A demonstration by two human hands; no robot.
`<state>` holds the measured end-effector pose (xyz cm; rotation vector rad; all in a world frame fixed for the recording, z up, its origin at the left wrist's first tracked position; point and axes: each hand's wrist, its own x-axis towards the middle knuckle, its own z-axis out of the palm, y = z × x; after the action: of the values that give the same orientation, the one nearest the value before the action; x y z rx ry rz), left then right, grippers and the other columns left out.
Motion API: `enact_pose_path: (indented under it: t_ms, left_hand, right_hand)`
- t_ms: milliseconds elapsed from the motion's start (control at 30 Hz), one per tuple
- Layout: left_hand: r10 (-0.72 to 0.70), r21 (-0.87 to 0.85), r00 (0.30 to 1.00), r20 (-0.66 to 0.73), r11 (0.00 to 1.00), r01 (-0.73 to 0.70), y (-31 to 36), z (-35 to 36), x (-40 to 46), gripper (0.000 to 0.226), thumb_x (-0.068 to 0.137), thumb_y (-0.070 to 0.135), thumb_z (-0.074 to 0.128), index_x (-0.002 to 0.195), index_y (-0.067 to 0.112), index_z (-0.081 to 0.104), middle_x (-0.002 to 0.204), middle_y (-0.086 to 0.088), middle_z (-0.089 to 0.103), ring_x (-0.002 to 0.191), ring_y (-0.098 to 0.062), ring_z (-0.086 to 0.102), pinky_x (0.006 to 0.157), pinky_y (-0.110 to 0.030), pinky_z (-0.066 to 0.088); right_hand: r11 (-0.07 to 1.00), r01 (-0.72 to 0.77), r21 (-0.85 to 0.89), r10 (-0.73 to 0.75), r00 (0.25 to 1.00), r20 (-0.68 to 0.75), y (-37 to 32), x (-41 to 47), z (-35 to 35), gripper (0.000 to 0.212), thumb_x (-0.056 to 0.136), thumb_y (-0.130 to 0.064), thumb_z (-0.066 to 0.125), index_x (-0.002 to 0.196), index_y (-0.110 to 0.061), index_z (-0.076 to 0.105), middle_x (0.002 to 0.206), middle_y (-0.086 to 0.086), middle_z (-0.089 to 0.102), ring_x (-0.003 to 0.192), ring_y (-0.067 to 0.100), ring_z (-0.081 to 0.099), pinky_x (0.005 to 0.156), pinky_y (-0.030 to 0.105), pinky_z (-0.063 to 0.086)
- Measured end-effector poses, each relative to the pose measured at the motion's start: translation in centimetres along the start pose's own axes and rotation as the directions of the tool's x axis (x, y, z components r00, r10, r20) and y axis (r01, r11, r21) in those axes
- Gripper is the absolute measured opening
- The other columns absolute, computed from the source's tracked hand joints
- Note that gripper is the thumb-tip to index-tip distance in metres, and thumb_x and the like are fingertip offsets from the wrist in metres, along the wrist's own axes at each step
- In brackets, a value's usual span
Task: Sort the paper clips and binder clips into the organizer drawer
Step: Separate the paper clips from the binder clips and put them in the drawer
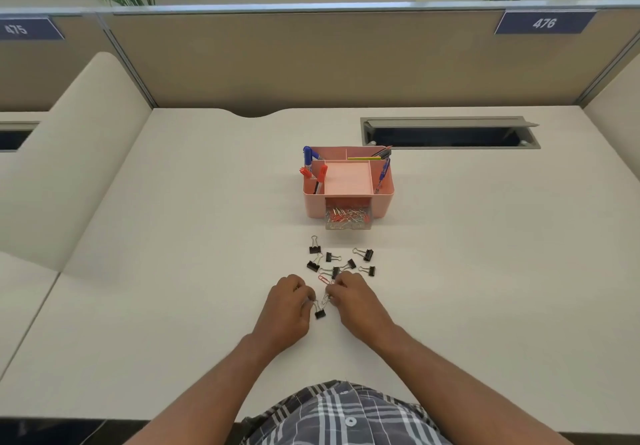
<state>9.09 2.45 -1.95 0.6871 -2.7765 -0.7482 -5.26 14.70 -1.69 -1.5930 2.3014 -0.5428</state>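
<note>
At 6 o'clock on the pale surface, both hands meet over the near edge of the clip scatter. Left hand has fingers curled, tips touching the wire handle of a small black binder clip; whether it is truly pinched cannot be told. Right hand likewise curled, fingertips at a silver wire paper clip; hold uncertain. A red wire paper clip lies just beyond, at 12 o'clock from the fingers. More black binder clips are strewn farther toward 12. Pink plastic desk organizer stands beyond them, its clear drawer pulled open, paper clips inside. Judgement: separate the tangled pair first, lift one kind per hand, keep kinds apart when dropping.
</note>
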Motion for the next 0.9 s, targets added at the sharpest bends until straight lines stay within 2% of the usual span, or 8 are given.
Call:
enact_pose_path:
  t_ms: [67, 167, 233, 300, 400, 567, 700, 900]
  left_hand:
    - [-0.008, 0.005, 1.000, -0.006, 1.000, 0.009, 0.3, 0.1, 0.5, 0.014, 0.081, 0.003, 0.060, 0.090, 0.012, 0.067, 0.089, -0.002, 0.056, 0.083, -0.023, 0.052, 0.071, -0.040, 0.049]
    - [-0.060, 0.007, 0.998, -0.017, 0.998, 0.060, 0.6, 0.3, 1.1, 0.014, 0.085, 0.003, 0.058, 0.095, 0.009, 0.066, 0.093, -0.005, 0.058, 0.087, -0.027, 0.055, 0.075, -0.042, 0.049]
    - [-0.086, -0.001, 0.996, -0.022, 0.996, 0.086, 1.1, 0.4, 1.5, 0.015, 0.089, 0.012, 0.060, 0.102, 0.009, 0.065, 0.098, -0.005, 0.059, 0.093, -0.026, 0.055, 0.082, -0.040, 0.048]
    - [-0.114, -0.017, 0.993, 0.000, 0.993, 0.114, 1.6, 0.5, 1.9, 0.025, 0.088, 0.026, 0.064, 0.109, 0.012, 0.064, 0.104, -0.003, 0.058, 0.099, -0.022, 0.052, 0.089, -0.035, 0.045]
    - [-0.174, 0.068, 0.982, 0.070, 0.983, 0.169, 2.2, 0.8, 2.5, 0.028, 0.084, 0.040, 0.065, 0.101, 0.017, 0.063, 0.105, -0.001, 0.055, 0.100, -0.021, 0.049, 0.089, -0.035, 0.044]
    - [-0.243, 0.272, 0.967, 0.074, 0.938, 0.215, 2.5, 1.4, 2.9, 0.025, 0.090, 0.042, 0.058, 0.087, 0.018, 0.063, 0.097, -0.001, 0.055, 0.093, -0.023, 0.052, 0.081, -0.036, 0.044]
    - [-0.229, 0.255, 0.970, 0.083, 0.946, 0.202, 2.8, 1.7, 3.1, 0.020, 0.094, 0.035, 0.054, 0.087, 0.018, 0.062, 0.097, -0.002, 0.058, 0.093, -0.025, 0.053, 0.081, -0.036, 0.043]
    - [-0.185, 0.238, 0.976, 0.113, 0.959, 0.154, 3.2, 1.9, 3.7, 0.016, 0.095, 0.030, 0.051, 0.096, 0.017, 0.061, 0.103, -0.002, 0.057, 0.097, -0.024, 0.053, 0.085, -0.037, 0.043]
  right_hand:
    - [1.000, -0.002, -0.003, 0.002, 0.999, -0.032, 0.6, 0.1, -0.4, 0.017, 0.092, -0.003, 0.050, 0.091, -0.006, 0.066, 0.095, 0.007, 0.056, 0.092, 0.028, 0.049, 0.073, 0.035, 0.043]
    - [0.997, -0.073, 0.037, 0.075, 0.996, -0.042, 1.9, -0.1, -1.1, 0.017, 0.094, -0.007, 0.050, 0.092, -0.007, 0.067, 0.097, 0.007, 0.059, 0.094, 0.027, 0.052, 0.077, 0.037, 0.045]
    - [0.985, -0.139, 0.101, 0.144, 0.989, -0.039, 2.6, -0.2, -1.8, 0.015, 0.094, -0.011, 0.053, 0.094, -0.011, 0.068, 0.097, 0.005, 0.062, 0.096, 0.024, 0.055, 0.080, 0.036, 0.046]
    - [0.963, -0.213, 0.168, 0.227, 0.971, -0.074, 3.1, -0.3, -2.4, 0.014, 0.092, -0.011, 0.055, 0.097, -0.012, 0.068, 0.098, 0.003, 0.065, 0.097, 0.022, 0.058, 0.084, 0.036, 0.047]
    - [0.936, -0.307, 0.173, 0.325, 0.942, -0.089, 3.5, -0.5, -2.9, 0.016, 0.092, -0.014, 0.054, 0.099, -0.013, 0.068, 0.100, 0.004, 0.066, 0.097, 0.022, 0.060, 0.085, 0.035, 0.048]
    - [0.931, -0.345, 0.119, 0.353, 0.934, -0.056, 2.7, -0.6, -1.9, 0.015, 0.093, -0.025, 0.056, 0.094, -0.013, 0.064, 0.097, 0.006, 0.059, 0.091, 0.024, 0.057, 0.075, 0.032, 0.042]
    - [0.937, -0.336, 0.099, 0.343, 0.937, -0.064, 2.0, 0.2, -1.5, 0.015, 0.093, -0.020, 0.055, 0.097, -0.009, 0.065, 0.099, 0.009, 0.056, 0.093, 0.028, 0.055, 0.078, 0.036, 0.045]
    - [0.949, -0.311, 0.060, 0.312, 0.950, -0.022, 1.8, 0.5, -1.4, 0.017, 0.093, -0.010, 0.046, 0.092, -0.007, 0.064, 0.098, 0.010, 0.056, 0.091, 0.027, 0.053, 0.075, 0.033, 0.040]
